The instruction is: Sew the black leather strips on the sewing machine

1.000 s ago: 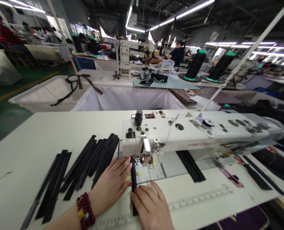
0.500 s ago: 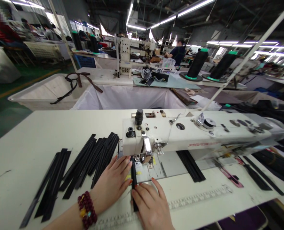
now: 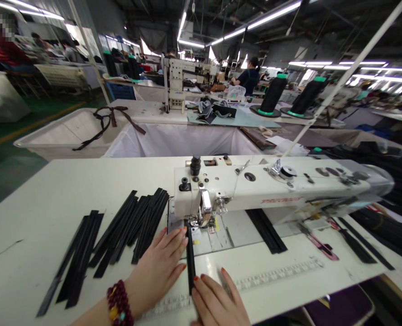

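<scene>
A narrow black strip (image 3: pixel 191 260) lies lengthwise toward me, its far end under the presser foot area of a white sewing machine (image 3: pixel 235 188). My left hand (image 3: pixel 160 265), with a dark red bead bracelet at the wrist, lies flat at the strip's left side. Its fingers are stretched out, and the fingertips touch the strip close to the machine head. Near the strip's close end is my right hand (image 3: pixel 217 299), fingers extended and spread, fingertips at the strip's right edge. Beside my left hand several loose black strips (image 3: pixel 146 222) are fanned out.
Another group of black strips (image 3: pixel 80 260) lies farther left. More strips (image 3: pixel 267 231) rest under the machine arm. Pink-handled snips (image 3: pixel 323 246) and a clear ruler (image 3: pixel 279 274) are at the right. Beyond the table stand a white lined bin (image 3: pixel 174 138) and black thread cones (image 3: pixel 272 95).
My right hand has slid slightly back toward me and right, so more of the strip shows between my hands. My left hand stays beside the strip. The view has shifted slightly.
</scene>
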The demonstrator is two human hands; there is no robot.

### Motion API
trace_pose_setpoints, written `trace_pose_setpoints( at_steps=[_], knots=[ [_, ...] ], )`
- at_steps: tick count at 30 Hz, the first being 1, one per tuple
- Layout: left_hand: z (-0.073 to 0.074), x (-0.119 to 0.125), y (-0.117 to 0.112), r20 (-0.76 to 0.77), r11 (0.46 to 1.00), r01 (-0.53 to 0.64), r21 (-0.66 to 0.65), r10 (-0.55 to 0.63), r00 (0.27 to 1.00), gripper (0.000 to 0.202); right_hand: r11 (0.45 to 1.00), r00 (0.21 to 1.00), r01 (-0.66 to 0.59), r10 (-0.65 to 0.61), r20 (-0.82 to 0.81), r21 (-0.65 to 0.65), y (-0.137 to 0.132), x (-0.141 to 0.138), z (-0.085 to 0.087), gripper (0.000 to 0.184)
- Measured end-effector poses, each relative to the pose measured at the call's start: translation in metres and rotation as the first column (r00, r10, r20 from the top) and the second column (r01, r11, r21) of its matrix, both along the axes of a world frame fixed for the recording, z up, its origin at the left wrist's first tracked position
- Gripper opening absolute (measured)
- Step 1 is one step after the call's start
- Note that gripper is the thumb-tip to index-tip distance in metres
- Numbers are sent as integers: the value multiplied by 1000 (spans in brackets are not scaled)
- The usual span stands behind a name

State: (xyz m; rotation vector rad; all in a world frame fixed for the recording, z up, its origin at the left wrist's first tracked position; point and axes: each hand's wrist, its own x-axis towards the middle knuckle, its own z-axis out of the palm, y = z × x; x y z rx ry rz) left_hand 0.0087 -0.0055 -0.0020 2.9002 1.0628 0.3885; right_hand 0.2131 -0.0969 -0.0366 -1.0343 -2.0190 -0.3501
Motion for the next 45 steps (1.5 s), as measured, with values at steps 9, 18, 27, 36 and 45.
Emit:
trace_pose_setpoints(
  at_steps=[9, 18, 27, 36, 45],
  knots=[
    [0, 7, 21, -33, 999, -38, 2, 38, 999, 40, 991, 999, -29, 32, 20, -128, 22, 2, 23, 28],
    [10, 13, 32, -82, 988, -81, -133, 70, 994, 24, 976, 997, -3, 19, 72, -217, 42, 1, 29, 22],
    [6, 12, 35, -80, 991, -83, -106, 75, 994, 23, 943, 970, 54, 28, 240, -329, 59, 4, 20, 26],
    [6, 13, 39, -75, 995, -65, -71, 59, 995, 20, 938, 940, 143, -29, 339, -316, 86, -3, 24, 33],
    [6, 15, 46, -69, 994, -92, -60, 88, 994, 16, 925, 933, 215, -100, 346, -312, 88, -6, 27, 32]
  ],
)
